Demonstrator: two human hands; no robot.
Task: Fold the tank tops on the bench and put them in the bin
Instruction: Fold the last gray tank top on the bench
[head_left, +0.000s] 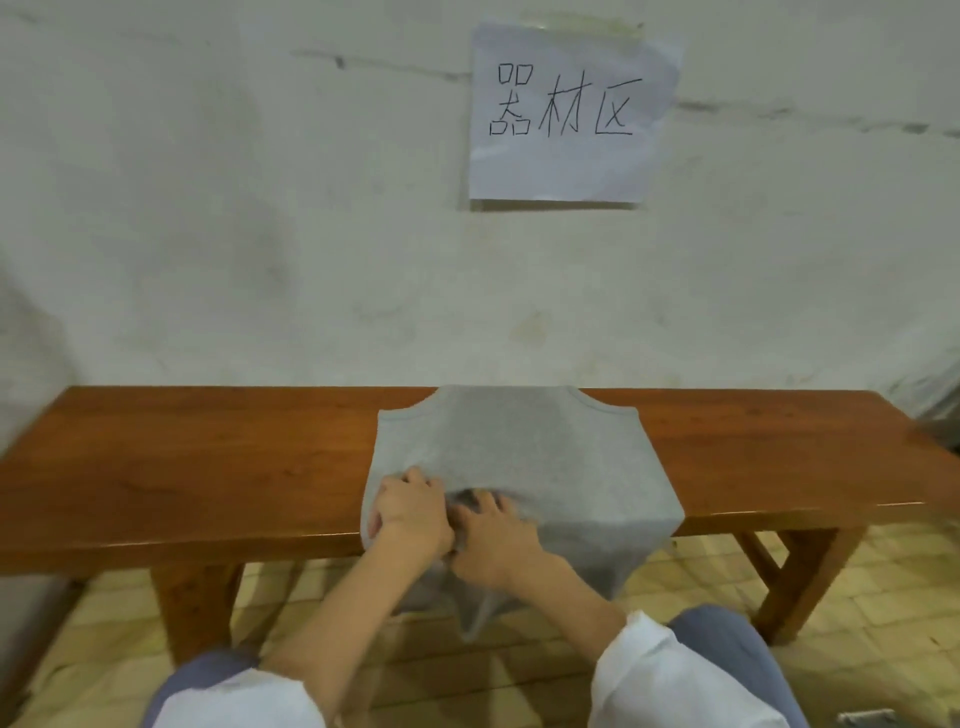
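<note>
Now both hands meet at the near edge of the bench (208, 467), the left hand (410, 512) and right hand (493, 540) each clutching the grey tank top (519, 447), whose hem hangs over the front.

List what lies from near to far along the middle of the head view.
Left hand and right hand at the bench's near edge → grey tank top spread across the bench → white wall → paper sign taped high on it.
</note>
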